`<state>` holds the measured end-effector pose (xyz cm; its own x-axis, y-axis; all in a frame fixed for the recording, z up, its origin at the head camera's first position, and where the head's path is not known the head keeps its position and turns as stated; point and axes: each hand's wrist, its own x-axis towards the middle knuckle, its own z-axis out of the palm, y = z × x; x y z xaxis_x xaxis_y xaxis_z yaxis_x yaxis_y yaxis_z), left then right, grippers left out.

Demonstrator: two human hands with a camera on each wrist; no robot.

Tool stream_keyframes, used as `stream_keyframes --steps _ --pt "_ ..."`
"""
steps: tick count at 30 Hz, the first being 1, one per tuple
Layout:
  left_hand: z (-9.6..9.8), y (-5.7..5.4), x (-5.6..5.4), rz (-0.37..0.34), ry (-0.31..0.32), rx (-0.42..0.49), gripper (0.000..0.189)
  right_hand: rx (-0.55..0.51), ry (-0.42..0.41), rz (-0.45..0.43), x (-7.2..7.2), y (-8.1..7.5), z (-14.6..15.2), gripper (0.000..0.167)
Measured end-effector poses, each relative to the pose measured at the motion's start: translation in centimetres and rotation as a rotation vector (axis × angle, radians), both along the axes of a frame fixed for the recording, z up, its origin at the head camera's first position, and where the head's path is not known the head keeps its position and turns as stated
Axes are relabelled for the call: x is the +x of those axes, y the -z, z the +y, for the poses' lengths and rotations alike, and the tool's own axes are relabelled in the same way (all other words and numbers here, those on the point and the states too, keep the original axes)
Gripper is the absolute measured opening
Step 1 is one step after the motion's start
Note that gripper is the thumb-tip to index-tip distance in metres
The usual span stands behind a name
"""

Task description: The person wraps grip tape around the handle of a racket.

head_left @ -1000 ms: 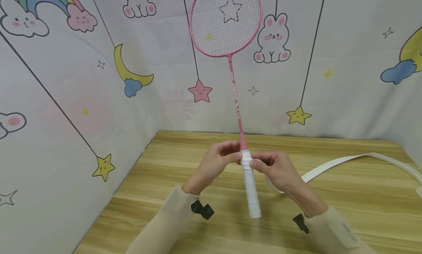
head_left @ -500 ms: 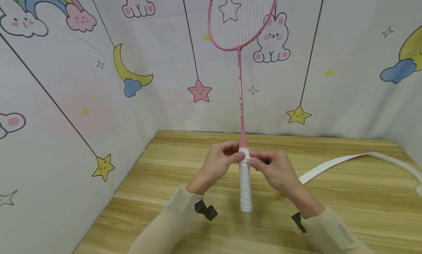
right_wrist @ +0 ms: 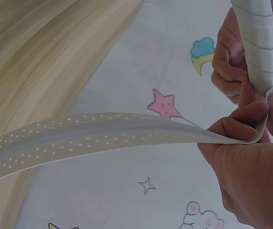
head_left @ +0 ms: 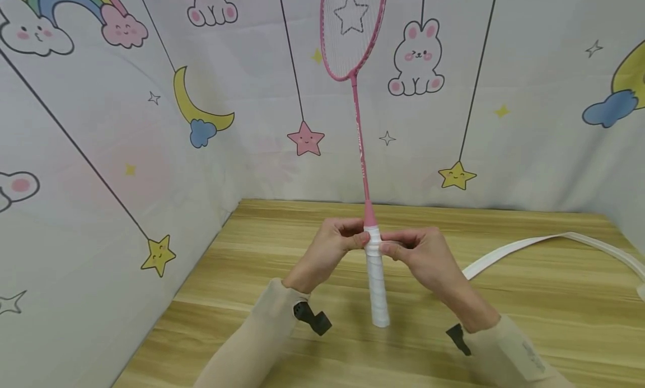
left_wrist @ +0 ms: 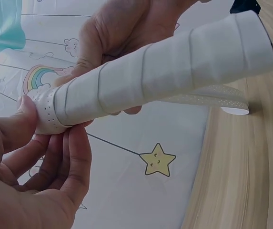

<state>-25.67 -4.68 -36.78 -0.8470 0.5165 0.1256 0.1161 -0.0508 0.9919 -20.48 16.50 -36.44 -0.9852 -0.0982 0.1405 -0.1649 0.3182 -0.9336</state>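
A pink badminton racket [head_left: 360,147] stands nearly upright, head up, its strung face turned partly edge-on. White wrap in overlapping turns covers its handle [left_wrist: 146,71]. At the handle's top my left hand [head_left: 330,251] pinches it between thumb and fingers. A perforated white grip tape [right_wrist: 93,136] runs from that upper part through my right hand [head_left: 428,259], whose thumb and fingers pinch it close against the handle. In the left wrist view, a dotted band of tape [left_wrist: 45,112] circles the handle's upper end. The racket head's top is cut off in the head view.
The tape's loose length arcs to the right over the wooden table [head_left: 242,298]. White cloth [head_left: 252,97] printed with stars and rabbits hangs behind and at the sides. Dark wrist devices [head_left: 312,319] sit at both cuffs.
The racket has turned about its long axis, so its head looks narrower. The handle's lower end has shifted slightly left overall. Both hands stay at the handle's top.
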Motion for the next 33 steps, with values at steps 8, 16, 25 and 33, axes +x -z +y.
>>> stream_keyframes --steps 8,16,25,33 --pt "-0.1 0.0 0.0 -0.050 0.090 0.039 0.036 -0.017 -0.040 -0.046 -0.4 0.2 0.7 0.025" --pt "-0.2 0.1 0.0 -0.051 0.146 0.024 0.034 -0.036 -0.129 -0.071 -0.6 0.6 1.2 0.034" --pt "-0.2 0.1 0.1 0.022 0.108 -0.061 0.034 -0.063 -0.134 -0.047 -0.3 0.8 1.1 0.035" --pt "0.3 -0.1 0.9 0.067 -0.079 -0.062 0.034 -0.073 -0.057 0.028 0.2 0.7 0.3 0.029"
